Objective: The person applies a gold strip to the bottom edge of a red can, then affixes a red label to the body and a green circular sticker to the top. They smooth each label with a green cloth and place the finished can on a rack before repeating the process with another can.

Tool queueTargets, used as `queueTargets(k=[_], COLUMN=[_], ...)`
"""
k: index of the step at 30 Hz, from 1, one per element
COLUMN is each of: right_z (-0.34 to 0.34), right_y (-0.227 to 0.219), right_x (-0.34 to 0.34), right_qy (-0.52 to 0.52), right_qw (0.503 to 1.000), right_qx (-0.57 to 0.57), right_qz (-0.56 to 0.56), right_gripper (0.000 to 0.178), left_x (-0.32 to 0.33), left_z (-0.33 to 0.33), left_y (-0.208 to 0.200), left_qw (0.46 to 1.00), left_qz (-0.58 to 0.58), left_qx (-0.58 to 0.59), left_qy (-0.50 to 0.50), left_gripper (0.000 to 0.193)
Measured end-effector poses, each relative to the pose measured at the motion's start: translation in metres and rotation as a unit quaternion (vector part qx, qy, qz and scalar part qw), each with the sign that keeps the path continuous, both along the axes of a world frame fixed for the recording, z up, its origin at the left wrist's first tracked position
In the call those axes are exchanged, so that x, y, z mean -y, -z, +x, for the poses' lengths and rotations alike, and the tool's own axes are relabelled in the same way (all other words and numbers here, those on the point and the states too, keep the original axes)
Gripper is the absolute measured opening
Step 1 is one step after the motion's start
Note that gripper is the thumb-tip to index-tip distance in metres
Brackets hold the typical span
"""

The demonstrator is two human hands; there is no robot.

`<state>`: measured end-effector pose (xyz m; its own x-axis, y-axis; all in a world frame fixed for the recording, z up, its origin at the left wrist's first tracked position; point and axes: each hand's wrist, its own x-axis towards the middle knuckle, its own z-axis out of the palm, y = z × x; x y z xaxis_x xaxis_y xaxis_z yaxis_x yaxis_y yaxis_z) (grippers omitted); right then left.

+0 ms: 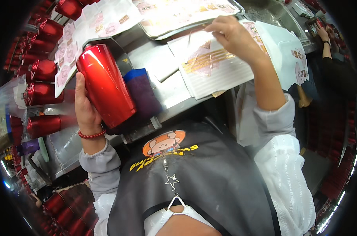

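- From my remote feed I see a metal tabletop [175, 93], its bare patches shining under the light.
- A metal sink [272, 12] sits toward the upper right.
- Rows of red bottles [45, 70] crowd the left; dimmer red rows [332, 141] fill the far right.
- Bright strip lights [4, 168] show low on both sides.

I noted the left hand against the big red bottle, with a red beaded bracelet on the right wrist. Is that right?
Not quite: the head view shows the red beaded bracelet on the left wrist, not the right. The left hand is against the big red bottle, as noted.
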<state>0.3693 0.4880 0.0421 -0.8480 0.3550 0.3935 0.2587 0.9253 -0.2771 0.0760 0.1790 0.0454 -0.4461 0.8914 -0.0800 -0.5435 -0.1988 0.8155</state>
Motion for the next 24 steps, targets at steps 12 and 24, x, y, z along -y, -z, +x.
queueTargets(k=[12, 24], right_z=[-0.018, -0.048], right_y=[0.026, 0.042], right_x=[-0.008, -0.016], right_qy=[0.051, 0.044], right_qw=[0.993, 0.99], right_qx=[0.065, 0.012], right_qz=[0.087, 0.137], right_gripper=[0.012, 0.004], left_x=[0.012, 0.001], left_z=[0.039, 0.056], left_y=[-0.001, -0.037], left_qw=[0.937, 0.81], left_qz=[-0.08, -0.031], left_qx=[-0.275, -0.53], left_qy=[-0.199, -0.247], left_gripper=[0.051, 0.046])
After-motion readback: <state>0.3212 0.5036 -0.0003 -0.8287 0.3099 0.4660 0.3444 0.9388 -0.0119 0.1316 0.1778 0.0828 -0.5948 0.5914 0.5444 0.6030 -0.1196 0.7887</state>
